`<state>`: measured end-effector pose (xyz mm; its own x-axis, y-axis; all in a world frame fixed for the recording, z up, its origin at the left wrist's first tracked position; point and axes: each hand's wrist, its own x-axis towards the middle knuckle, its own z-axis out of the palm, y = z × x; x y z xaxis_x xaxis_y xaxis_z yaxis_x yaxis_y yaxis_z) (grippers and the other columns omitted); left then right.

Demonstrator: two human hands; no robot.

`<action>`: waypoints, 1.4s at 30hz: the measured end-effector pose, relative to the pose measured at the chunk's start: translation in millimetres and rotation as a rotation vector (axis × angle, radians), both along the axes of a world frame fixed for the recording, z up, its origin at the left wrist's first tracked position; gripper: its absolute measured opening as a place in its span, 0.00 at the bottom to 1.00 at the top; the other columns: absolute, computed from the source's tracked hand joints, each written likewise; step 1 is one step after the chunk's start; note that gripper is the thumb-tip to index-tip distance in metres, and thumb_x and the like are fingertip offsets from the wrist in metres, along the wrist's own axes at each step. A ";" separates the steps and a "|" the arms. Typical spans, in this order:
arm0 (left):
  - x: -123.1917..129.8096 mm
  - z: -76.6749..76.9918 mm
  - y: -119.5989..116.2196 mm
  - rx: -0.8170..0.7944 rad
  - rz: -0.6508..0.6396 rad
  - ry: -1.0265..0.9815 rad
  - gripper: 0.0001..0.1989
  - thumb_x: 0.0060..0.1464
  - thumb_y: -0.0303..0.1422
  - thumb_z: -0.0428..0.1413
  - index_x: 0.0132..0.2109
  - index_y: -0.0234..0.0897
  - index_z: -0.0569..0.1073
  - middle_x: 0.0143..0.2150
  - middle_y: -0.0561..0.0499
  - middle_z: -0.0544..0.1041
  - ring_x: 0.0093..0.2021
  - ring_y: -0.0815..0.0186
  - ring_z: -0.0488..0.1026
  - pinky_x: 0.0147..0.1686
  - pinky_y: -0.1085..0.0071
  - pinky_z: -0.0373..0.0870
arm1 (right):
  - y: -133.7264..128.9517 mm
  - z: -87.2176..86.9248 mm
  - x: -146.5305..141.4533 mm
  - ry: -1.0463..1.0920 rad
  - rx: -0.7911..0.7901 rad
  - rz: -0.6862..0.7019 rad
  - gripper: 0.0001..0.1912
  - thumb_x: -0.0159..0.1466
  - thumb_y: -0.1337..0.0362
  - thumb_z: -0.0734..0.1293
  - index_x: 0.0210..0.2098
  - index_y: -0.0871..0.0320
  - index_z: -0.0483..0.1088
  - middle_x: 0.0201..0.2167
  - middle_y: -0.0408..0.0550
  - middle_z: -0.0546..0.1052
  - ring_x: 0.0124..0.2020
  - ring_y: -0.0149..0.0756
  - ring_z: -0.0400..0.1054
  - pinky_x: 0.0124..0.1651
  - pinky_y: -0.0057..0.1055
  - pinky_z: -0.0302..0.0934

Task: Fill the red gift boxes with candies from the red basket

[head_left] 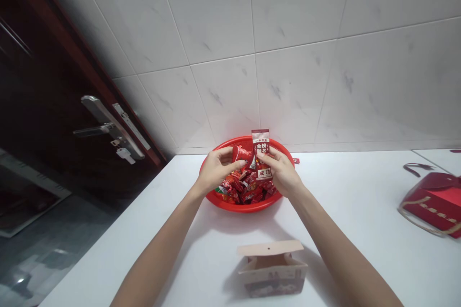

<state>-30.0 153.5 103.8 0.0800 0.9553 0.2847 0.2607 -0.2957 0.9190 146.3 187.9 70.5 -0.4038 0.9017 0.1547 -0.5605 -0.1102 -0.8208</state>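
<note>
A red plastic basket [230, 208] full of small wrapped candies [248, 192] stands against the tiled wall. Over its right side my right hand [284, 171] pinches a dark red snack packet [261, 153] with white lettering, held upright. My left hand [216, 169] is over the basket's left side, its thumb and fingers closed around a bright red candy packet [242, 155]. Nearer to me, between my forearms, a small pale paper box [273, 280] with printed sides stands with its top flap up and its mouth open.
On the white table [360, 201] at the right lies a dark red gift box [432, 201] with a cord handle, a dark ribbon [418, 169] beside it. A small red wrapper [296, 160] rests behind the basket. At left is a dark door [54, 81] with keys [125, 155] in its lock.
</note>
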 end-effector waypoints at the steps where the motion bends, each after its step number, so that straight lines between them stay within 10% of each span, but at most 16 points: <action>1: -0.1 1.1 0.4 -0.010 -0.013 0.006 0.20 0.45 0.41 0.69 0.43 0.34 0.80 0.44 0.43 0.83 0.46 0.53 0.80 0.49 0.59 0.76 | -0.9 0.6 0.5 -0.014 0.015 0.011 0.21 0.51 0.54 0.79 0.40 0.55 0.77 0.36 0.45 0.82 0.33 0.39 0.76 0.32 0.32 0.69; 11: -23.8 -4.5 8.4 -0.097 -0.104 0.009 0.29 0.51 0.43 0.65 0.58 0.35 0.73 0.49 0.41 0.81 0.46 0.55 0.79 0.49 0.58 0.75 | 0.8 5.7 11.6 -0.091 0.226 -0.086 0.18 0.54 0.53 0.77 0.41 0.54 0.77 0.40 0.47 0.82 0.44 0.43 0.76 0.44 0.38 0.71; 15: -42.9 -20.4 19.0 -0.097 -0.148 0.496 0.17 0.54 0.36 0.59 0.50 0.37 0.79 0.51 0.43 0.80 0.50 0.55 0.76 0.51 0.62 0.72 | 3.9 8.7 20.8 -0.105 0.187 -0.165 0.19 0.53 0.52 0.77 0.39 0.55 0.76 0.36 0.46 0.82 0.36 0.41 0.75 0.40 0.36 0.70; 22: -51.5 -46.7 40.8 -0.377 -0.182 1.234 0.26 0.43 0.29 0.63 0.53 0.39 0.79 0.42 0.45 0.82 0.43 0.53 0.77 0.39 0.68 0.70 | 1.7 14.0 28.3 -0.128 0.181 -0.184 0.19 0.53 0.52 0.77 0.39 0.55 0.76 0.35 0.46 0.81 0.35 0.40 0.75 0.40 0.37 0.70; 31: -58.8 -52.6 54.8 -0.085 0.181 0.627 0.13 0.51 0.41 0.56 0.36 0.37 0.79 0.34 0.49 0.81 0.31 0.61 0.74 0.36 0.68 0.68 | 1.2 17.6 29.8 -0.123 0.174 -0.212 0.18 0.53 0.54 0.77 0.40 0.56 0.76 0.38 0.47 0.81 0.37 0.40 0.74 0.41 0.36 0.69; 42: -58.7 -45.4 41.7 -0.320 0.141 0.021 0.26 0.42 0.55 0.64 0.34 0.34 0.74 0.26 0.50 0.80 0.17 0.72 0.65 0.23 0.74 0.61 | 0.0 16.9 28.7 -0.128 0.165 -0.203 0.18 0.53 0.54 0.77 0.39 0.55 0.76 0.37 0.47 0.81 0.36 0.40 0.74 0.37 0.35 0.69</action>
<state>-88.6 195.2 58.4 -0.0563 0.9979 -0.0314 0.2980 0.0468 0.9534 174.9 187.9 87.3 -0.2438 0.9328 0.2654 -0.4480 0.1344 -0.8839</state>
